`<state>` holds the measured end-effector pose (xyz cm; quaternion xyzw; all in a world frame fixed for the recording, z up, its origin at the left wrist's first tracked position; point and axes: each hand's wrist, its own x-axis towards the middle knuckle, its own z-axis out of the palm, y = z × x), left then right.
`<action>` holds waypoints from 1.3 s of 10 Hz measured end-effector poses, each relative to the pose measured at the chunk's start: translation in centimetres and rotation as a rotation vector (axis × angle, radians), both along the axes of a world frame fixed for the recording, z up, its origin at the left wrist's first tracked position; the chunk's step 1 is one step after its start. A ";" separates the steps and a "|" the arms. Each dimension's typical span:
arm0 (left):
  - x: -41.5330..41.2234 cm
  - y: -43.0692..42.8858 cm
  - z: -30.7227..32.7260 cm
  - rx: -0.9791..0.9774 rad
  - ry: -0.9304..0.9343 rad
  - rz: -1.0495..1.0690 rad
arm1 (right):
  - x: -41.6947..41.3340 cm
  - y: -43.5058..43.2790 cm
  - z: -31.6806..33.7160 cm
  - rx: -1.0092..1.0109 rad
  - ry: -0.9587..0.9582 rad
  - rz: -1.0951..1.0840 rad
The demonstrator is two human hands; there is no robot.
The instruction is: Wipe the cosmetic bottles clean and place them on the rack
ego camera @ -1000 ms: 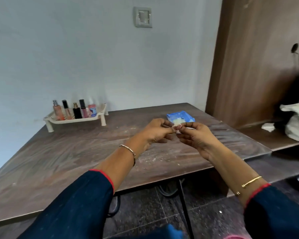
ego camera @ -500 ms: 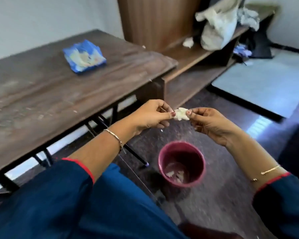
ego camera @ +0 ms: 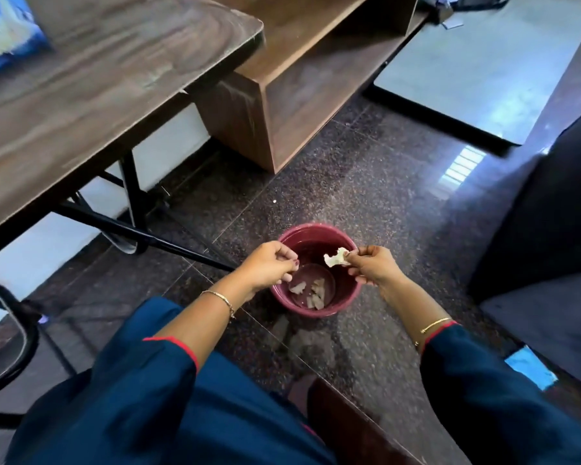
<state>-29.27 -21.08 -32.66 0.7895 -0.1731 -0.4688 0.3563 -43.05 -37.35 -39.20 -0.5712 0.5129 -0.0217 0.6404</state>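
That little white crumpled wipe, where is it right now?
In the head view, the white wipe sits low and centre-right, pinched in the right hand over the open maroon bin on the floor; the left hand is beside it, apart.

Dark speckled floor [ego camera: 366, 182], polished; maroon bin [ego camera: 344, 302] standing on it near centre, pale scraps inside. Wooden bench [ego camera: 98, 95] far left, carrying a blue packet [ego camera: 4, 31] at its far-left corner. Low wooden shelf [ego camera: 316, 72] just right of bench
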 end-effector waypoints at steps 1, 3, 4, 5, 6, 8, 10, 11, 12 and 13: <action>0.5 0.2 -0.8 0.014 0.025 0.052 | 0.7 -0.2 -2.6 -0.054 0.089 -0.044; 1.6 0.0 -1.8 0.004 0.107 0.142 | 1.5 -0.2 -4.8 -0.039 0.120 -0.082; 1.9 0.0 -1.9 -0.002 0.088 0.119 | 1.3 0.1 -5.1 -0.019 0.096 -0.148; 2.2 0.3 -1.9 -0.015 0.014 0.061 | 0.9 0.0 -5.2 -0.074 0.086 -0.220; 2.4 0.6 -1.8 -0.015 -0.129 -0.008 | 0.8 0.0 -4.1 -0.148 0.031 -0.251; 2.1 0.6 -0.2 -0.004 -0.369 -0.129 | 2.0 0.8 -1.1 -0.316 0.031 -0.124; 1.4 1.6 2.9 -0.018 -0.676 -0.241 | 3.6 3.6 4.8 -0.689 0.125 0.086; 0.9 2.4 5.6 -0.135 -0.827 -0.214 | 4.6 5.0 7.6 -0.843 0.007 0.107; 1.1 3.5 9.4 -0.317 -1.005 -0.119 | 6.3 6.6 11.3 -1.043 -0.160 0.070; 1.5 5.2 13.0 -0.431 -1.212 0.015 | 8.2 8.9 15.6 -1.207 -0.285 0.087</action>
